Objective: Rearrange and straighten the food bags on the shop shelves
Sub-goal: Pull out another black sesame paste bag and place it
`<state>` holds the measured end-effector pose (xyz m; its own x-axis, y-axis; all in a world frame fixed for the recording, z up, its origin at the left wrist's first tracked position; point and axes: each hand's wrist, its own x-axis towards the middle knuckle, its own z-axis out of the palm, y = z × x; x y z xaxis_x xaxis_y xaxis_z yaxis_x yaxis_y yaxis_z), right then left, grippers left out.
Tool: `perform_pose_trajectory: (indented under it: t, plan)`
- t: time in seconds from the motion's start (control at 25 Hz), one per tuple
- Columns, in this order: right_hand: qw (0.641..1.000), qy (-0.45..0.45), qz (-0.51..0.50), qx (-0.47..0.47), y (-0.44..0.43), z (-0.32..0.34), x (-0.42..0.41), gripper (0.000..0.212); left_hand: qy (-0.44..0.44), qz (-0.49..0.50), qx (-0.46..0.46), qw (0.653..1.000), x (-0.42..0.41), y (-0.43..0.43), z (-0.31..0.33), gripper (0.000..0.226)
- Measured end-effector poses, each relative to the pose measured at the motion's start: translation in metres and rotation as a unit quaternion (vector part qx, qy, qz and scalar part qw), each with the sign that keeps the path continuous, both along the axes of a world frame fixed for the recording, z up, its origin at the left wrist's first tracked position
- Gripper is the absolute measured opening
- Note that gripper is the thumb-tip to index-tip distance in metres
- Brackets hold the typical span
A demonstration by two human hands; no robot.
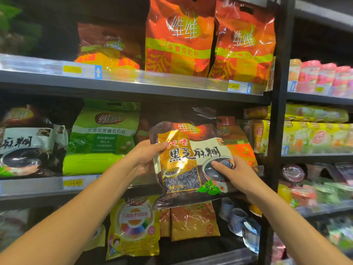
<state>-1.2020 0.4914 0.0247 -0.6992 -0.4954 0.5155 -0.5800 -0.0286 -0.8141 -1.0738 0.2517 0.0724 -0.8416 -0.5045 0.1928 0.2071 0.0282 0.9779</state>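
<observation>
A dark brown and gold black-sesame bag is held in front of the middle shelf, tilted slightly to the left. My left hand grips its left edge with the thumb on the front. My right hand grips its lower right corner, thumb across the printed bowl. Behind the bag on the same shelf stand an orange bag and, to the left, a green soybean milk powder bag and another black-sesame bag.
Red-orange bags stand on the upper shelf. A yellow bag and a gold bag stand on the lower shelf. A black upright post divides off the right-hand shelving, which carries yellow packs and pink packs.
</observation>
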Motion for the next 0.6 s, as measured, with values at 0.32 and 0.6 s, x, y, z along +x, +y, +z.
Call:
perform_pose_trajectory:
  t: [0.32,0.6]
  plan:
    - [0.990,-0.090,0.110,0.019,0.036,-0.038,0.020,0.027,0.059,0.015,0.012,0.998,0.032,0.035,-0.047,0.025]
    - [0.979,-0.149,0.135,0.018,0.030,-0.080,0.038,0.068,0.058,0.051,-0.014,0.997,0.072,0.044,-0.087,0.024]
